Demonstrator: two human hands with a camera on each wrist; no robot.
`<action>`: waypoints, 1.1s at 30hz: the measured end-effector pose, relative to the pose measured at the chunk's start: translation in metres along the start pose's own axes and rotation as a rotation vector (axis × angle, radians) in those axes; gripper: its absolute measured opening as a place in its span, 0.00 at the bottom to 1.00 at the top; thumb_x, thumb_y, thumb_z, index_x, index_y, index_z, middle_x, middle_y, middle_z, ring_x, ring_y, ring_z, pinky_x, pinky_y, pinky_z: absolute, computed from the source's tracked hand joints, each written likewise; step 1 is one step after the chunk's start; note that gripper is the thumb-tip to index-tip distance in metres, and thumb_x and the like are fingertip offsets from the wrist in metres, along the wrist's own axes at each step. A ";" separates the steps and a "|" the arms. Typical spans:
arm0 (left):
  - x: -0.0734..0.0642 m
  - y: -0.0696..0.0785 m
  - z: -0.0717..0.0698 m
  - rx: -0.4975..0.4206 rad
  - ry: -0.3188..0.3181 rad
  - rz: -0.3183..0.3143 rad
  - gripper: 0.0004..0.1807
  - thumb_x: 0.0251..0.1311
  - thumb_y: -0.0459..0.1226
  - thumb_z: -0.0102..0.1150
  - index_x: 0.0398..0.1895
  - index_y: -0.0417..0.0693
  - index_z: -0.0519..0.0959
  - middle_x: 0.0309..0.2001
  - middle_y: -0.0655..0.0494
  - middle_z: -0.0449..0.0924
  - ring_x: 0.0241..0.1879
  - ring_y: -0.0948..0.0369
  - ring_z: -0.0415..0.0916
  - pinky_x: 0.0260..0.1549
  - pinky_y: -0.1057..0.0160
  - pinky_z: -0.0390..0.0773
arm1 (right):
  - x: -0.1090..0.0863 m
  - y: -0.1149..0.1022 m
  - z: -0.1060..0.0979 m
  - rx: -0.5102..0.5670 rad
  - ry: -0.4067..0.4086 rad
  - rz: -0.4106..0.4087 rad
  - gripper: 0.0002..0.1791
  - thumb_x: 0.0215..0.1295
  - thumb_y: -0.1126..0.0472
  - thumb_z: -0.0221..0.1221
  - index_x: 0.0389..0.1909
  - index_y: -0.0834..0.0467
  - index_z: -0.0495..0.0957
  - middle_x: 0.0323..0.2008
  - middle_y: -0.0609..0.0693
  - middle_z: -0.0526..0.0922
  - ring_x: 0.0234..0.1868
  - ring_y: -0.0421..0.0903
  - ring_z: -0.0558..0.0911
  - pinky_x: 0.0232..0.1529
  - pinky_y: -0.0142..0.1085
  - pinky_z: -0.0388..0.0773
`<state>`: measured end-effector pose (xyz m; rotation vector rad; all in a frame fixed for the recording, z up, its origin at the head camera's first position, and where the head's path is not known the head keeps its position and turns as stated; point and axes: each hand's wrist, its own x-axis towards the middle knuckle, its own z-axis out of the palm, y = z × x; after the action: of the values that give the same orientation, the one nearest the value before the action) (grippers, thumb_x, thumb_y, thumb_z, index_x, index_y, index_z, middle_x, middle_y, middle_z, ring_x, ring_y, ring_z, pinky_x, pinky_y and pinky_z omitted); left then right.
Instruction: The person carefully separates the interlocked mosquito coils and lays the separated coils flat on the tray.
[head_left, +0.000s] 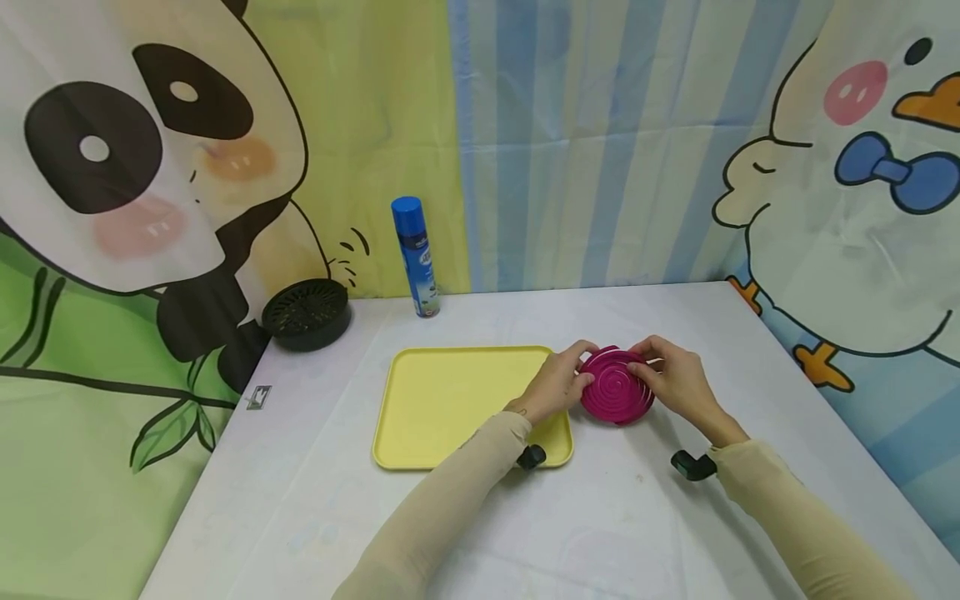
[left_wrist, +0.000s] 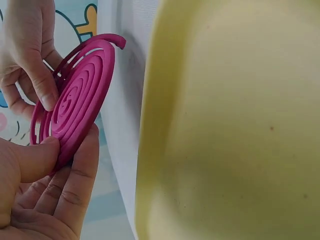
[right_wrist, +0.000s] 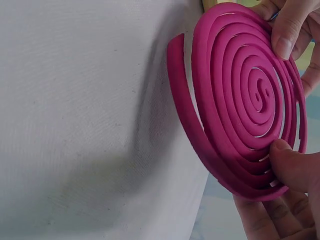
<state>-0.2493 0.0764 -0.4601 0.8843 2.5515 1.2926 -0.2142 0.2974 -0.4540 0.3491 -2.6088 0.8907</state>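
A pink mosquito coil (head_left: 617, 388) is held up between both hands, just beyond the right side of the yellow tray (head_left: 450, 408). My left hand (head_left: 552, 383) pinches its left edge, thumb on the face and fingers behind, as the left wrist view shows. At the opposite edge my right hand (head_left: 677, 385) grips it the same way. In the right wrist view the coil (right_wrist: 235, 100) is tilted, its spirals nested, with one outer end (right_wrist: 176, 55) standing away from the rest. The fingers behind the coil are partly hidden.
A blue spray can (head_left: 417, 258) stands upright at the back of the white table (head_left: 300, 500). Near the back left corner sits a round black holder (head_left: 307, 315) with a slotted top. Printed curtains (head_left: 585, 150) hang behind the table.
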 end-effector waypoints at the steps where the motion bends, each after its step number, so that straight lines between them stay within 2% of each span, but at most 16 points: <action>1: 0.000 0.000 0.000 -0.004 0.001 -0.004 0.22 0.72 0.33 0.55 0.67 0.51 0.69 0.39 0.53 0.82 0.28 0.67 0.76 0.29 0.75 0.78 | 0.000 0.000 0.000 0.003 0.004 -0.001 0.11 0.61 0.71 0.68 0.43 0.63 0.79 0.39 0.61 0.87 0.37 0.60 0.88 0.37 0.50 0.86; 9: -0.001 0.001 -0.003 -0.002 0.020 0.000 0.20 0.72 0.35 0.57 0.66 0.49 0.73 0.42 0.51 0.84 0.31 0.67 0.77 0.31 0.75 0.77 | 0.001 -0.002 0.000 0.014 0.002 0.031 0.11 0.60 0.72 0.68 0.40 0.63 0.76 0.39 0.63 0.87 0.36 0.62 0.89 0.33 0.46 0.87; 19: -0.001 0.000 -0.006 -0.029 0.038 0.034 0.16 0.74 0.34 0.52 0.61 0.46 0.77 0.47 0.48 0.87 0.40 0.65 0.82 0.38 0.75 0.78 | 0.001 -0.002 -0.001 -0.005 0.002 0.097 0.11 0.61 0.70 0.69 0.35 0.62 0.74 0.38 0.64 0.87 0.38 0.63 0.88 0.35 0.48 0.87; 23: 0.000 -0.002 -0.005 -0.067 0.035 0.013 0.15 0.75 0.32 0.50 0.60 0.45 0.78 0.45 0.49 0.87 0.36 0.67 0.79 0.35 0.75 0.78 | 0.001 -0.002 -0.002 -0.009 0.000 0.111 0.11 0.61 0.69 0.69 0.35 0.61 0.74 0.39 0.64 0.86 0.39 0.63 0.88 0.37 0.49 0.87; 28: 0.001 -0.001 -0.005 -0.120 0.039 -0.035 0.13 0.75 0.32 0.50 0.56 0.44 0.79 0.39 0.52 0.85 0.30 0.69 0.76 0.28 0.75 0.77 | 0.002 -0.002 -0.003 -0.003 0.011 0.085 0.11 0.61 0.70 0.69 0.36 0.62 0.75 0.38 0.63 0.86 0.41 0.63 0.88 0.39 0.51 0.86; 33: 0.000 0.002 -0.007 -0.152 0.052 -0.080 0.11 0.75 0.33 0.48 0.53 0.43 0.78 0.36 0.53 0.83 0.27 0.69 0.75 0.25 0.74 0.77 | 0.003 -0.002 -0.001 0.011 0.024 0.053 0.11 0.60 0.70 0.69 0.38 0.61 0.76 0.36 0.60 0.86 0.39 0.62 0.89 0.36 0.47 0.87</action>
<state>-0.2509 0.0724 -0.4544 0.7212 2.4590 1.4796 -0.2158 0.2967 -0.4509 0.2718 -2.6026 0.9217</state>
